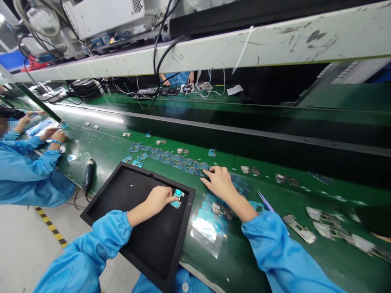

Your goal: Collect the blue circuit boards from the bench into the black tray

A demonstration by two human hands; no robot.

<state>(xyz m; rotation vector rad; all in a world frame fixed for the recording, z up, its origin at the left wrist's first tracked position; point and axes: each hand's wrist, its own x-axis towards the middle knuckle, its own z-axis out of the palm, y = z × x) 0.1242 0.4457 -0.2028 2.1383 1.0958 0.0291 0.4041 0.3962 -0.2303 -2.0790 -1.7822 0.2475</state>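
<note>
My left hand (159, 199) pinches a small blue circuit board (177, 198) over the right part of a black tray (122, 195). My right hand (218, 181) lies flat on the green bench, its fingertips touching the right end of a row of several blue boards (171, 158). Both arms are in blue sleeves. A clear plastic bag (207, 228) with more blue boards lies between my arms, partly under my right forearm.
Grey-metal boards (299, 230) lie scattered on the green bench (275, 260) to the right. A black electric screwdriver (88, 173) lies left of the tray. A co-worker in blue sits at the left; another person's hands (166, 81) work across the conveyor (244, 122).
</note>
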